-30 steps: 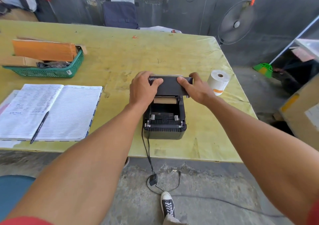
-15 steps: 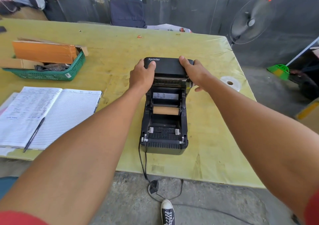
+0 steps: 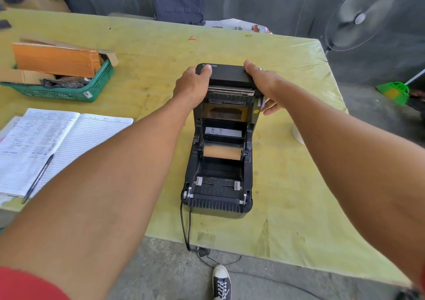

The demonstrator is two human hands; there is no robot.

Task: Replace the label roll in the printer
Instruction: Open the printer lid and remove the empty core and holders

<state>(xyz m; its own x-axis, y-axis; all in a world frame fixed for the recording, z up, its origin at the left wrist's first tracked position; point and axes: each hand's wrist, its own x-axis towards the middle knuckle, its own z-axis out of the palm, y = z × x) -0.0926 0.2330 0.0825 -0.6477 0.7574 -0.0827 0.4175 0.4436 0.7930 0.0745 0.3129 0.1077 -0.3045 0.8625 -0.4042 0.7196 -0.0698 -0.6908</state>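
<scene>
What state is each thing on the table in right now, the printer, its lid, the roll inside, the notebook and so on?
Printer: open, bay exposed.
Lid: swung up and back, held at both sides.
Left hand: gripping the lid's left edge.
Right hand: gripping the lid's right edge.
Cardboard core: bare, seated between the holders.
Notebook: lying open.
Pen: resting on the notebook page.
Green basket: filled with cardboard.

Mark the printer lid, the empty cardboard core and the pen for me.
printer lid [image 3: 226, 74]: head view, on its black top panel between the two hands.
empty cardboard core [image 3: 222, 152]: head view, middle of the brown tube in the printer bay.
pen [image 3: 38, 179]: head view, mid-shaft, lying on the open notebook.
</scene>
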